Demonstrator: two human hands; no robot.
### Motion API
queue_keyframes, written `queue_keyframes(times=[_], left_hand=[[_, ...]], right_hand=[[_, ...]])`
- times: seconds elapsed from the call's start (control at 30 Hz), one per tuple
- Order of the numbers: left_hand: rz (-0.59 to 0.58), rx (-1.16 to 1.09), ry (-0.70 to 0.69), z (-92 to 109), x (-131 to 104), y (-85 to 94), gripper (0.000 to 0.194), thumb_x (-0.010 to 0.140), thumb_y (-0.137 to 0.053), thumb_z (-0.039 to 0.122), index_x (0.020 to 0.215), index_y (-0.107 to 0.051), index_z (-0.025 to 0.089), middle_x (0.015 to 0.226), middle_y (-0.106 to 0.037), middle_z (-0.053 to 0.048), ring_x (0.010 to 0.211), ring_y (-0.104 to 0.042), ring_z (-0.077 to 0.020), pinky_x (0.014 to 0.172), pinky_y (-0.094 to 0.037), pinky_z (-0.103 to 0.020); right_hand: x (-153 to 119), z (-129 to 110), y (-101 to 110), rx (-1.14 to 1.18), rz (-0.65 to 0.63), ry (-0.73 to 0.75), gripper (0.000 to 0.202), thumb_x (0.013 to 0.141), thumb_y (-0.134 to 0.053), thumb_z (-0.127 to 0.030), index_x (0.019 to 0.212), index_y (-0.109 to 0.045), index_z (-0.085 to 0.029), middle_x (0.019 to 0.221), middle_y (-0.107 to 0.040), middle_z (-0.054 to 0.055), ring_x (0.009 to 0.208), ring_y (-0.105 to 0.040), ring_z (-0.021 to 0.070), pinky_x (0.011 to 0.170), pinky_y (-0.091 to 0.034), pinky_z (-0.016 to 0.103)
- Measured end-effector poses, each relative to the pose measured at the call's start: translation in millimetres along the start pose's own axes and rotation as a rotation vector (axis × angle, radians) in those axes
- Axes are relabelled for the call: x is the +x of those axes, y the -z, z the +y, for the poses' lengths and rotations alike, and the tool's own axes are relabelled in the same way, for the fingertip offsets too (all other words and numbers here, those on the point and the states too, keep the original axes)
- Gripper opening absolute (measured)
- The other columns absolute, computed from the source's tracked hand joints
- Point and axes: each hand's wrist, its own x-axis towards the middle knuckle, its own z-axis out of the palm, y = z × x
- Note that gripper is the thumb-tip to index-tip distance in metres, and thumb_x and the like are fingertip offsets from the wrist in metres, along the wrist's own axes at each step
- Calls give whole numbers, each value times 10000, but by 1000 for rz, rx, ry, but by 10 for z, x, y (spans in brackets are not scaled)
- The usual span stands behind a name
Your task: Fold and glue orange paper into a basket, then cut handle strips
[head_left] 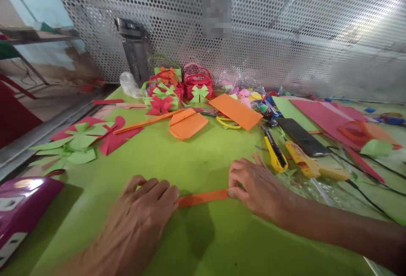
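An orange paper strip [203, 198] stretches between my two hands, low over the green tabletop [196, 166]. My left hand [147, 208] has its fingers curled over the strip's left end, back of the hand up. At the other end, my right hand [250, 185] pinches the strip between thumb and fingers. Beyond them lies a folded orange paper piece [187, 124], with a long orange strip [147, 121] beside it. A yellow utility knife [275, 151] rests just past my right hand, close to a yellow glue gun [309, 162].
Small paper baskets [198, 86] with bows stand at the back near a dark bottle [135, 52]. Cut paper flowers [79, 140] lie at left, above a purple power strip [27, 208]. A phone [303, 136], cables and paper sheets [326, 119] occupy the right. Perforated metal [177, 22] borders the back.
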Motion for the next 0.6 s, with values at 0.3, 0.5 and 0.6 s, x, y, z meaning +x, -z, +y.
queue_keyframes(times=[0.3,0.5,0.6], left_hand=[[-47,42,11,5,-15,-54,304,863,-341,84,626,-504,182,577,-545,7,533,-493,-166,635,-301,-339],[-20,-98,18,-69,-44,-135,247,897,-391,191,679,-508,182,626,-555,23,569,-481,-141,666,-304,-331],[2,-91,-19,-55,-40,-99,270,893,-382,154,668,-528,184,634,-544,17,593,-476,-145,679,-306,-331]], right_hand=[[1,2,-16,44,66,26,174,761,-590,-123,596,-572,-175,778,-587,-1,806,-561,177,987,-163,609],[-37,-8,-63,63,113,10,170,782,-594,-92,633,-570,-171,806,-611,-1,867,-558,183,975,-175,586],[-80,28,-106,33,181,116,144,808,-596,-112,681,-577,-176,794,-605,-13,863,-550,169,966,-207,523]])
